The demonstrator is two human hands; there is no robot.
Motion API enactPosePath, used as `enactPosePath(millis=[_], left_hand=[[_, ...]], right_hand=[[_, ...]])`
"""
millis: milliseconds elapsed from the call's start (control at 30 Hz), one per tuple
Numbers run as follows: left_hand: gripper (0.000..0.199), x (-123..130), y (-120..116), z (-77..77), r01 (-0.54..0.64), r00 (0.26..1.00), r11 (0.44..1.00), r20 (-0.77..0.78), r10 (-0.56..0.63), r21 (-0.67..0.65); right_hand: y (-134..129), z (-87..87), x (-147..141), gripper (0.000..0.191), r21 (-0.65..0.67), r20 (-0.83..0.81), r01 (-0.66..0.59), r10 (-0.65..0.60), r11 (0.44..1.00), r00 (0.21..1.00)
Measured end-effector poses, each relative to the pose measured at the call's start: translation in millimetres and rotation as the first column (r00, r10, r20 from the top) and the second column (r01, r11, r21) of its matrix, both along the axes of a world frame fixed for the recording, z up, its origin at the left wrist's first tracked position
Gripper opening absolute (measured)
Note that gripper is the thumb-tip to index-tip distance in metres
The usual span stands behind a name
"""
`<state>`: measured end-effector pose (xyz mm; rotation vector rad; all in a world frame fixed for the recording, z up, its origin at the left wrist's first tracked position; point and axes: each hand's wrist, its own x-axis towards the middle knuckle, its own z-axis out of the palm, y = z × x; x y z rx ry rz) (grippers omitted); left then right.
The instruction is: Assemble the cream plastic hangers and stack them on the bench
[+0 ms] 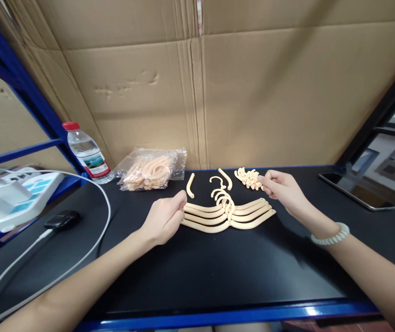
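Note:
Several beige plastic hangers (207,221) lie overlapped in a row on the black table, their hooks bunched at the middle. My left hand (166,216) is closed at their left ends and covers the tips; whatever its fingers hold is hidden. My right hand (284,189) is closed with thumb and forefinger together, beside a heap of small beige hooks (248,177); I cannot make out anything in the pinch. Behind the hangers lie a loose hook (217,179), a curved arm piece (190,186) on the left and another arm piece (225,179) on the right.
A clear bag of beige parts (149,173) lies at the back left, beside a water bottle (90,154). On the left are a white power strip (20,198), a small black device (62,220) and white cables. A phone (355,191) lies at right. Cardboard (270,92) stands behind.

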<state>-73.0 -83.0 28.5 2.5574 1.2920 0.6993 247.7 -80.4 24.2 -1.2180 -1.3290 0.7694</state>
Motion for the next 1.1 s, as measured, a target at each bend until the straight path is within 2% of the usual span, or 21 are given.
enactPosePath(millis=[333, 533, 700, 767, 900, 1033, 1100], left_hand=[[0.012, -1, 0, 0.7, 0.007, 0.997, 1.0, 0.075, -0.008, 0.012], [0.012, 1, -1, 1.2, 0.002, 1.0, 1.0, 0.01, -0.002, 0.02], [0.011, 1, -2, 3.5, -0.037, 0.999, 0.999, 0.016, 0.036, 0.014], [0.01, 2, -2, 5.9, -0.062, 0.998, 0.998, 0.0, 0.062, 0.024], [0.006, 4, 3, 11.8, -0.131, 0.982, 0.99, -0.132, 0.136, 0.051], [0.003, 9, 21, 14.6, -0.183, 0.963, 0.981, -0.191, 0.191, 0.06], [0.008, 13, 33, 14.0, -0.208, 0.953, 0.976, -0.209, 0.218, 0.066]], right_hand=[[0, -0.1, -1, 0.04, -0.008, 0.009, 0.001, -0.001, 1.0, 1.0], [0, 0.5, -1, 0.04, -0.007, 0.032, 0.017, -0.017, 1.0, 0.999], [0, -1.4, -2, 0.04, 0.0, 0.065, 0.022, -0.022, 1.0, 0.998], [0, -2.9, -2, 0.04, 0.027, 0.11, 0.023, -0.025, 0.999, 0.994], [4, -4.2, -5, 0.036, 0.076, 0.274, 0.043, -0.063, 0.996, 0.96], [19, 3.1, -15, 0.024, 0.047, 0.451, 0.003, -0.024, 0.999, 0.892], [31, 10.3, -23, 0.021, 0.03, 0.544, -0.027, 0.007, 0.999, 0.839]])
